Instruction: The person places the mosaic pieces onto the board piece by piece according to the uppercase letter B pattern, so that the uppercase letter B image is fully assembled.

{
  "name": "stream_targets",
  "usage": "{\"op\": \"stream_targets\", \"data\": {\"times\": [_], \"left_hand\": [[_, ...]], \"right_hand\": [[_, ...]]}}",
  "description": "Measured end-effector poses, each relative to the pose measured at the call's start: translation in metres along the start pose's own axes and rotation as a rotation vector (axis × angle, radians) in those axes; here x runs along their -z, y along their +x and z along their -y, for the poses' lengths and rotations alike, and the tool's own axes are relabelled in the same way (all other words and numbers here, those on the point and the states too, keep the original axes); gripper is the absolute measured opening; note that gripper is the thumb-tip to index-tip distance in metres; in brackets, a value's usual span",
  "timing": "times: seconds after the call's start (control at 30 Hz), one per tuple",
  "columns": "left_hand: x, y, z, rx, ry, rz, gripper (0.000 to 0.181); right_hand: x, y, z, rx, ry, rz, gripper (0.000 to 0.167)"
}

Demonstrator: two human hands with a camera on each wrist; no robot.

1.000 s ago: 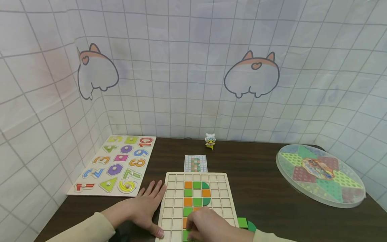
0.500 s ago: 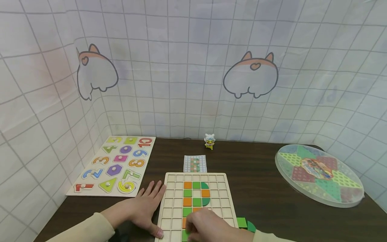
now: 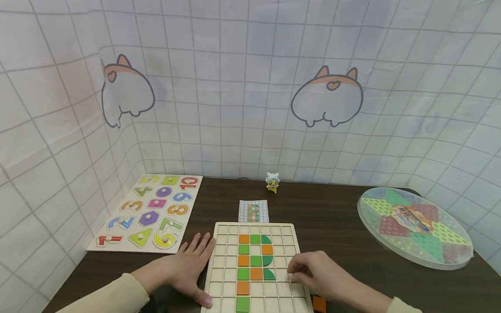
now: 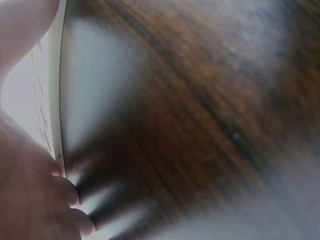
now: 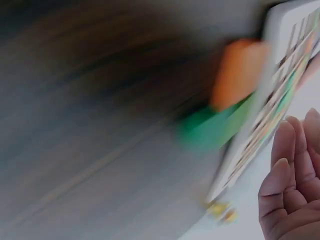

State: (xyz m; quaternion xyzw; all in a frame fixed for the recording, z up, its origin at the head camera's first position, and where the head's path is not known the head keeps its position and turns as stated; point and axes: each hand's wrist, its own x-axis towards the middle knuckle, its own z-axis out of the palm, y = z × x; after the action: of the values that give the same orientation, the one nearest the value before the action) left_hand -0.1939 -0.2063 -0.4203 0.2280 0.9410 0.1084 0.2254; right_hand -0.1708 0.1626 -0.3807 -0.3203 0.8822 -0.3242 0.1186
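Note:
A pale wooden grid board (image 3: 287, 239) lies on the table with orange, green and rounded dark green tiles set in its cells. Fingers spread, my left hand (image 3: 185, 269) rests along the board's left edge with the thumb on the rim. My right hand (image 3: 321, 274) is over the board's right edge, its fingers loosely bent; the right wrist view shows nothing between them. Beside that edge lie a loose orange tile (image 3: 318, 303) and a green tile (image 5: 205, 127), blurred in the right wrist view and mostly hidden by the hand in the head view.
Behind the board lies a small pattern card (image 3: 253, 211), and farther back stands a little figurine (image 3: 272, 182). A number-and-shape peg puzzle (image 3: 148, 213) is at the left. To the right sits a round Chinese checkers board (image 3: 415, 226). Gridded cloth (image 3: 235, 108) surrounds the table.
My right hand has moved right, off the board's lower middle, uncovering an orange tile and a rounded dark green tile in the row there. My left hand stays put.

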Motion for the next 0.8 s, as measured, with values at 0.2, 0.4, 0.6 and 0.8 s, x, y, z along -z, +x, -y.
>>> {"op": "stream_targets", "data": {"times": [0.2, 0.4, 0.6, 0.8], "left_hand": [[0.012, -0.011, -0.016, 0.020, 0.005, 0.031, 0.140], [-0.001, 0.002, 0.002, 0.003, -0.006, 0.003, 0.148], [-0.004, 0.005, 0.006, 0.000, 0.009, -0.005, 0.149], [-0.003, 0.005, 0.006, -0.004, 0.021, 0.014, 0.150]], "right_hand": [[0.020, -0.029, -0.039, 0.014, -0.029, 0.006, 0.005], [0.012, -0.048, -0.077, 0.045, 0.008, 0.067, 0.016], [-0.008, -0.056, -0.111, 0.071, 0.006, 0.105, 0.022], [-0.001, -0.058, -0.072, 0.033, -0.103, 0.118, 0.016]]}}
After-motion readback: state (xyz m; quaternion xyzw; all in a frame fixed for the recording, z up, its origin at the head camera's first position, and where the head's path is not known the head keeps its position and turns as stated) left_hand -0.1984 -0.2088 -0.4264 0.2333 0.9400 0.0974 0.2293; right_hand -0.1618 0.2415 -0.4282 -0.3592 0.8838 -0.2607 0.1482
